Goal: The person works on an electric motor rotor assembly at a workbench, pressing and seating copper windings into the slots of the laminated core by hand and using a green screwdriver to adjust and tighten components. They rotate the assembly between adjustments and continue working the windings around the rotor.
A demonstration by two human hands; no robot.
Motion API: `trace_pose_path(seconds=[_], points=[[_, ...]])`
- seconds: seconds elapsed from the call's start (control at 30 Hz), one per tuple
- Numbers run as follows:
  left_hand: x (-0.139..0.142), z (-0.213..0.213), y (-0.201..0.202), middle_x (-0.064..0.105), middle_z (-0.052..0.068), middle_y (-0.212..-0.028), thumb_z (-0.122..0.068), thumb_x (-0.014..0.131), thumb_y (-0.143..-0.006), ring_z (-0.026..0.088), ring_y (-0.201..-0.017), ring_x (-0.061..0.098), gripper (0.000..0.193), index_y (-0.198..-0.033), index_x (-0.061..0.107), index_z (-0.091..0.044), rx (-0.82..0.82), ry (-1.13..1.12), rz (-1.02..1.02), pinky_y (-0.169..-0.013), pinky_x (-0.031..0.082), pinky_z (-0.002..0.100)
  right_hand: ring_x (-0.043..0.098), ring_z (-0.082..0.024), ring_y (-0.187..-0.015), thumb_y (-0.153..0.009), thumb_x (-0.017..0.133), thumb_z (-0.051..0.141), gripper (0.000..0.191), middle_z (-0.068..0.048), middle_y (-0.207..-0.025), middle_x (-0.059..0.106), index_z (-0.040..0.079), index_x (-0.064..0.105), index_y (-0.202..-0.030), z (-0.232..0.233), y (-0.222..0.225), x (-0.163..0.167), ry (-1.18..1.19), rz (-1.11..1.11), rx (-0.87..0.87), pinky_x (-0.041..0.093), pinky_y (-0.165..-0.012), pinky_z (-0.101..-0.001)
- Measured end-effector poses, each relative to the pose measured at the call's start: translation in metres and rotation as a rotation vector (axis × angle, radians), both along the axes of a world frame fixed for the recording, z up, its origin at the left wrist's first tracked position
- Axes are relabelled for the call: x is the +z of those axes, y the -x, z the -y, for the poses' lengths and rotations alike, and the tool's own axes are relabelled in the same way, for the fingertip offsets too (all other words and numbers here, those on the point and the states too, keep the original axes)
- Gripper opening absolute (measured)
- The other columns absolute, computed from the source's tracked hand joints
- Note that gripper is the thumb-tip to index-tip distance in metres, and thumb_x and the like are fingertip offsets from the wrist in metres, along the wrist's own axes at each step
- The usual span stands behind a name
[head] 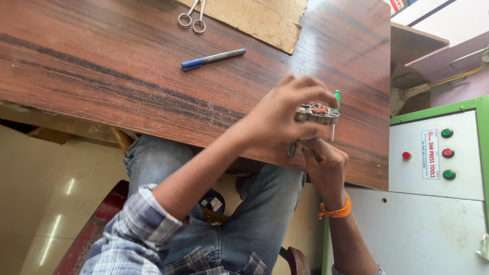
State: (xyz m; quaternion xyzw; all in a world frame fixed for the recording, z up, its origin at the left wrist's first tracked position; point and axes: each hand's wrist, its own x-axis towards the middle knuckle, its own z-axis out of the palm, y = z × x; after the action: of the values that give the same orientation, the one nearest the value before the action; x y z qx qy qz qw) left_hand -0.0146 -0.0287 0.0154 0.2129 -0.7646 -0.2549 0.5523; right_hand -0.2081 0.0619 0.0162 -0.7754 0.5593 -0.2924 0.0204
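Workshop: scratched wooden bench (127, 66), push-button machine cabinet (438, 158), scissors (192, 15).

Wooden tabletop (127, 76) open across the left and centre of the frame. Blue-capped marker (213, 58) lies upper centre; scissors (192, 15) and cardboard sheet (254, 18) crowd the top edge. Both hands, left hand (285, 114) and right hand (323, 165), block the table's lower right edge. Control cabinet (438, 158) walls off the right side.

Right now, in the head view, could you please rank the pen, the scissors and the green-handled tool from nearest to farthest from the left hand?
1. Green-handled tool: just right of the left hand.
2. Pen: up-left on the table.
3. Scissors: farthest, at the top edge.
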Motion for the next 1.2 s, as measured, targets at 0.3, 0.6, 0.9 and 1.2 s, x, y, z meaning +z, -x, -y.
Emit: trace_pose_path(seconds=[0.3, 0.6, 0.9, 1.2], points=[[-0.013, -0.02, 0.012, 0.064, -0.005, -0.112, -0.023, 0.076, -0.093, 0.019, -0.102, 0.056, 0.036, -0.128, 0.068, -0.023, 0.316, 0.069, 0.122, -0.088, 0.043, 0.039, 0.068, -0.006, -0.076, -0.095, 0.073, -0.007, 0.009, -0.008, -0.09, 0.077, -0.002, 0.076, -0.102, -0.004, 0.025, 0.031, -0.038, 0.214, -0.066, 0.052, -0.066, -0.0219], [-0.022, -0.019, 0.017, 0.061, -0.008, -0.11, -0.028, 0.076, -0.093, 0.018, -0.102, 0.056, 0.039, -0.131, 0.066, -0.028, 0.371, 0.093, 0.167, -0.088, 0.044, 0.038, 0.073, -0.009, -0.085, -0.102, 0.08, -0.005, 0.008, -0.01, -0.099, 0.077, -0.002, 0.076, -0.108, 0.009, 0.02, 0.077, 0.106, 0.162, 0.032, 0.058, -0.077, -0.0224], [-0.021, -0.02, 0.02, 0.061, -0.01, -0.109, -0.025, 0.079, -0.089, 0.017, -0.101, 0.056, 0.045, -0.131, 0.067, -0.032, 0.393, 0.082, 0.155, -0.087, 0.048, 0.037, 0.056, -0.008, -0.061, -0.095, 0.083, -0.003, 0.007, -0.008, -0.073, 0.07, -0.001, 0.077, -0.097, 0.033, 0.003, 0.089, 0.038, 0.049, -0.007, 0.038, -0.054, -0.0244], [-0.023, -0.02, 0.021, 0.062, -0.011, -0.109, -0.022, 0.08, -0.088, 0.016, -0.1, 0.056, 0.044, -0.129, 0.069, -0.032, 0.375, 0.057, 0.14, -0.086, 0.047, 0.036, 0.063, -0.004, -0.072, -0.101, 0.083, -0.001, 0.008, -0.004, -0.089, 0.075, 0.001, 0.076, -0.103, 0.031, 0.015, 0.097, 0.067, 0.072, 0.059, 0.044, -0.06, -0.022]])
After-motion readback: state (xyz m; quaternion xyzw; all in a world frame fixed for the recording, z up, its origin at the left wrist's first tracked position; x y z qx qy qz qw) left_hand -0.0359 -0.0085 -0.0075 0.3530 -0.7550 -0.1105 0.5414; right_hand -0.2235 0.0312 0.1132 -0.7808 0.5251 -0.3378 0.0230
